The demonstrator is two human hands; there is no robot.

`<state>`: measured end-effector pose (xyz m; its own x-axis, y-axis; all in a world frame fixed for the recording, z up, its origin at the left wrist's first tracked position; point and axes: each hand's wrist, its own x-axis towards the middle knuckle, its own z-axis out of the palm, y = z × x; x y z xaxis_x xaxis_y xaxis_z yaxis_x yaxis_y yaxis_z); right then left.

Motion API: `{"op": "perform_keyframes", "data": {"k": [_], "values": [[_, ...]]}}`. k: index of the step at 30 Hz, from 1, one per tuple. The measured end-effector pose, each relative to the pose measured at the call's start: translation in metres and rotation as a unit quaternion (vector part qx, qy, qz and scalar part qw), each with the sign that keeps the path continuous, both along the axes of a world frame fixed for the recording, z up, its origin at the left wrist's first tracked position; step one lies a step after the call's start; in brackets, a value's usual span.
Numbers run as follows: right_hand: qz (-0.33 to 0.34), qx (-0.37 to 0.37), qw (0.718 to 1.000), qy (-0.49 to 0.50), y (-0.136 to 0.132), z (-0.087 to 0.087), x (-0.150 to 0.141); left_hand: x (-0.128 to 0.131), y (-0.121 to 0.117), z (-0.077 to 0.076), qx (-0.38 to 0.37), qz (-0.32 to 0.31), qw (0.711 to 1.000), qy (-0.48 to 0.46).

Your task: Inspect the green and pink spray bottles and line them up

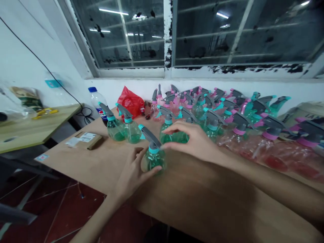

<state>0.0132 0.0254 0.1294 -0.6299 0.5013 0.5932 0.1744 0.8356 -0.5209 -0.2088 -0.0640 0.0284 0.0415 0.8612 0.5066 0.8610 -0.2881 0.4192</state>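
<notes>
A small green spray bottle (155, 158) with a grey trigger and teal collar stands near the front edge of the wooden table (202, 199). My left hand (131, 173) is wrapped round its body from the left. My right hand (194, 140) hovers over the bottle's top, fingers curled, fingertips at the teal collar. Two more green spray bottles (124, 128) stand just behind to the left.
Several green and pink spray bottles (222, 118) crowd the back and right of the table under the window. A red plastic bag (130, 101), a Pepsi bottle (98, 103) and a small cardboard box (87, 139) lie at the left. A second table (30, 130) stands further left.
</notes>
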Motion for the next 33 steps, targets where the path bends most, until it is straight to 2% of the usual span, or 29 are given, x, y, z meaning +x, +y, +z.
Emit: {"op": "perform_keyframes", "data": {"k": [3,6,9,13,21,28,33], "values": [[-0.062,0.090,0.993,0.035,0.015,0.020,-0.002,-0.018,0.024,-0.002,0.014,0.019,0.999,0.028],[-0.138,0.171,0.975,-0.021,0.035,0.032,-0.013,-0.029,0.047,-0.004,0.045,0.040,0.996,0.060],[-0.210,0.209,0.949,-0.109,0.054,0.031,-0.029,-0.033,0.063,-0.004,0.069,0.066,0.992,0.087],[-0.277,0.224,0.909,-0.217,0.070,0.020,-0.049,-0.033,0.071,0.004,0.070,0.096,0.986,0.121],[-0.289,0.250,0.884,-0.270,0.088,0.006,-0.063,-0.032,0.075,0.023,0.052,0.132,0.967,0.212],[-0.269,0.259,0.886,-0.276,0.094,0.004,-0.062,-0.032,0.084,0.034,0.039,0.150,0.949,0.273],[-0.251,0.248,0.893,-0.279,0.087,0.006,-0.060,-0.035,0.090,0.034,0.045,0.138,0.949,0.278]]}}
